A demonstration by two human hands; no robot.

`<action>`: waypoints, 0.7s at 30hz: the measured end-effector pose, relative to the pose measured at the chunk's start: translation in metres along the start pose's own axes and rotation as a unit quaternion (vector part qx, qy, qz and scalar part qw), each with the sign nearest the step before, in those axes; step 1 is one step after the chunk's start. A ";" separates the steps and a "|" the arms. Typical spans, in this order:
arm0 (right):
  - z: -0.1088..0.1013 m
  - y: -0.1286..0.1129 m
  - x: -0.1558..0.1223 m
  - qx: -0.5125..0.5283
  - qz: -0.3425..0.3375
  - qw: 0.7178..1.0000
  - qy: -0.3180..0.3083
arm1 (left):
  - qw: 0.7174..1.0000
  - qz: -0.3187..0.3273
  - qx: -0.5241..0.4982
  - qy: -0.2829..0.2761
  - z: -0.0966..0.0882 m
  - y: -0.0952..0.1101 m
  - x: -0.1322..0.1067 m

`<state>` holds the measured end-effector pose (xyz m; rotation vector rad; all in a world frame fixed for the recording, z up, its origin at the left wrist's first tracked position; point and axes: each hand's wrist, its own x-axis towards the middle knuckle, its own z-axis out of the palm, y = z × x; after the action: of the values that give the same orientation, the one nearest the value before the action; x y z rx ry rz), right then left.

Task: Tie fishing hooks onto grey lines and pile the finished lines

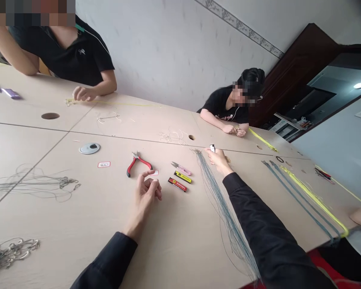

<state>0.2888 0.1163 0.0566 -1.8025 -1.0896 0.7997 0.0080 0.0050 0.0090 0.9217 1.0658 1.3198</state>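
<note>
left hand: fingers half-curled, holding nothing visible, near pliers | right hand: pinching white-tipped item, beside grey wire bundle

Black long sleeves reach right down to bare hands

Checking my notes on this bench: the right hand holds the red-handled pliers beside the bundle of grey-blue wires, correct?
Not quite. The head view shows the right hand holding a small white item beside the grey-blue wire bundle. The red-handled pliers lie on the tabletop.
</note>
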 end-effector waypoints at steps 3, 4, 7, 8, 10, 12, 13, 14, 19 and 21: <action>-0.043 0.008 -0.041 -0.013 0.013 1.000 -0.015 | 1.000 0.007 0.001 -0.003 0.001 0.002 -0.001; -0.059 0.014 -0.059 -0.020 0.024 0.999 -0.021 | 1.000 0.010 0.001 -0.004 0.001 0.002 -0.001; -0.103 0.041 -0.115 -0.040 0.081 0.995 -0.052 | 1.000 0.016 0.002 -0.005 0.003 0.002 0.000; -0.115 0.051 -0.133 -0.046 0.104 0.992 -0.059 | 1.000 0.018 0.003 -0.005 0.004 0.003 0.000; -0.132 0.073 -0.165 -0.052 0.144 0.986 -0.058 | 1.000 0.018 0.006 -0.006 0.005 0.004 -0.001; -0.141 0.089 -0.190 -0.046 0.172 0.982 -0.058 | 1.000 0.018 0.009 -0.005 0.007 0.006 -0.002; -0.142 0.095 -0.199 -0.041 0.179 0.981 -0.064 | 1.000 0.019 0.009 -0.004 0.007 0.007 -0.003; -0.141 0.098 -0.207 -0.039 0.181 0.980 -0.078 | 1.000 0.019 0.009 -0.003 0.007 0.007 -0.003; -0.131 0.084 -0.218 -0.095 0.136 0.979 -0.115 | 1.000 0.029 -0.006 -0.002 0.003 -0.004 -0.001; -0.124 0.071 -0.215 -0.144 0.089 0.983 -0.075 | 0.999 0.036 -0.013 0.001 0.002 -0.009 -0.001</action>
<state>0.3291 -0.1388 0.0646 -2.1338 -1.2034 0.9333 0.0122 0.0031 0.0006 0.9480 1.0225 1.3915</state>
